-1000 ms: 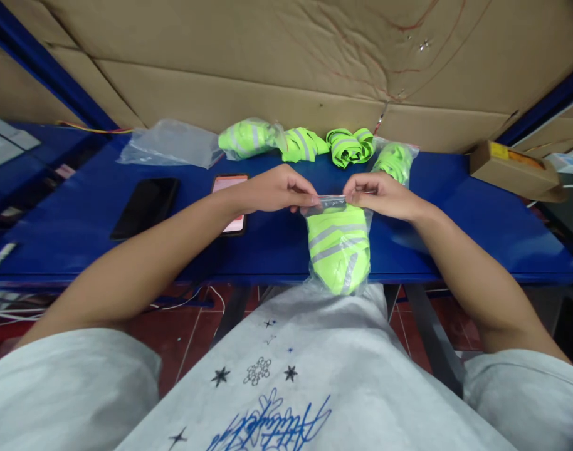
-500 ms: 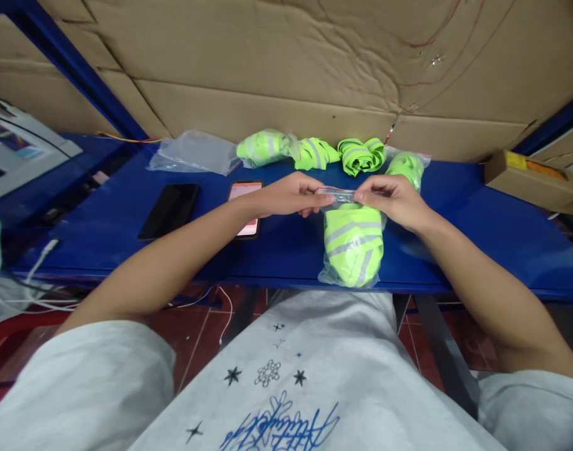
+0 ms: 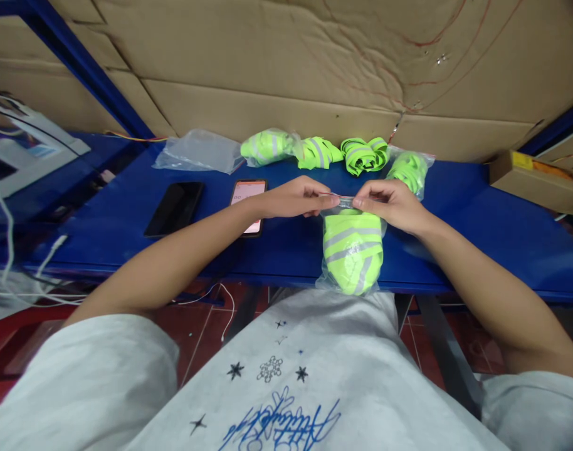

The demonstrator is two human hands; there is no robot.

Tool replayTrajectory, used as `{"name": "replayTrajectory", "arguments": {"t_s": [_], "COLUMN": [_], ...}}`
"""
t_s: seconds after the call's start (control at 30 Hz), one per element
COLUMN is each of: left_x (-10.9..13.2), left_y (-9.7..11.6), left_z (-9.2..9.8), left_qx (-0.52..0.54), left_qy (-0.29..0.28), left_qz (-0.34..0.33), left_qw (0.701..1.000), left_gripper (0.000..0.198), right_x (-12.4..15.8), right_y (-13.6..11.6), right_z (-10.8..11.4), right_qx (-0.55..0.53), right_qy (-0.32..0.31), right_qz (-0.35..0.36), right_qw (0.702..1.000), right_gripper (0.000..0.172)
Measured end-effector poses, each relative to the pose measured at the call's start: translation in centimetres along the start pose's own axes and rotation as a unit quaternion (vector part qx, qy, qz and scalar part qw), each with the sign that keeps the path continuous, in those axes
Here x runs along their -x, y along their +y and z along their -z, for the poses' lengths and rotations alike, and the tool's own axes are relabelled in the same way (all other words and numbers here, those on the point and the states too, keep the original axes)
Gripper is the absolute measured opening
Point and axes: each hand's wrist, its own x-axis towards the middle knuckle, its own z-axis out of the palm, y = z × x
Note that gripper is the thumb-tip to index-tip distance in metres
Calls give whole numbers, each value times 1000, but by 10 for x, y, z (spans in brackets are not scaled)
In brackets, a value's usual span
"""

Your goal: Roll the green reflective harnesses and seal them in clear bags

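Observation:
Both hands pinch the top edge of a clear zip bag (image 3: 325,280) near the front of the blue table. Inside it is a folded neon-yellow reflective strap or vest (image 3: 353,250) with grey stripes; its exact kind is hard to tell. My left hand (image 3: 303,196) grips the bag's upper edge from the left, thumb on top. My right hand (image 3: 390,202) holds the same edge from the right, its thumb close to the left one. The bag's lower end hangs at the table's front edge, close to my shirt.
Along the back lie flat clear bags (image 3: 197,152), a bagged neon bundle (image 3: 269,146), two loose neon rolls (image 3: 318,153) and another bagged bundle (image 3: 409,172). A black phone (image 3: 174,208) and a lit phone (image 3: 249,191) lie left. A cardboard box (image 3: 533,181) stands right.
My thumbs have come closer together along the bag's top edge. The bag has shifted slightly down toward me, and the whole view has moved a little.

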Motion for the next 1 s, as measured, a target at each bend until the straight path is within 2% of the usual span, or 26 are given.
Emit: {"name": "replayTrajectory", "arguments": {"t_s": [0.2, 0.63, 1.0], "left_x": [-1, -2, -3], "left_y": [7, -3, -3], "left_z": [-8, -10, -19], "left_qx": [-45, -39, -44], "left_qy": [-14, -35, 13], "left_qz": [-21, -26, -79], "left_qw": [999, 998, 996], "left_gripper": [69, 63, 61], "right_x": [2, 1, 5], "right_y": [0, 4, 1], "right_z": [-9, -9, -19], "right_qx": [-8, 11, -3], "right_qy": [-52, -60, -46], "right_qz": [1, 4, 43], "right_qw": [999, 998, 998], "right_gripper": [56, 57, 60]}}
